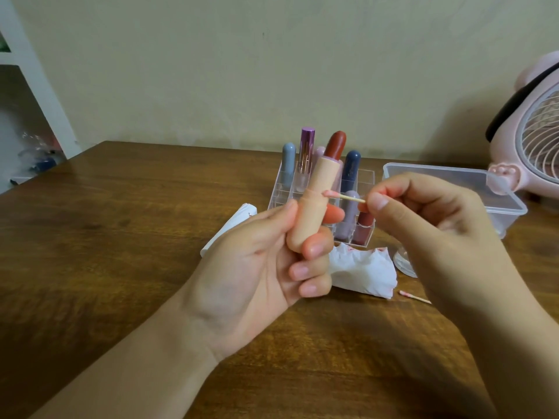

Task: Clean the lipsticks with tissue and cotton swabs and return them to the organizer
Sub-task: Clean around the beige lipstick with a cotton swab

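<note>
My left hand [266, 261] holds an uncapped peach lipstick [314, 204] upright, its red bullet fully raised. My right hand [429, 225] pinches a wooden cotton swab [344, 197]; the swab's pink-stained tip touches the tube at its middle ridge. Behind stands the clear acrylic organizer [367, 179] with several capped lipsticks in grey, purple, navy and lilac. A crumpled, red-stained tissue [363, 270] lies on the wooden table in front of the organizer. A folded white tissue [233, 225] lies partly hidden behind my left hand.
A used cotton swab [414, 296] lies on the table right of the crumpled tissue. A clear lidded plastic box [438, 176] sits at the right, a pink desk fan [532, 137] behind it. A small clear round container [403, 261] is partly hidden by my right hand.
</note>
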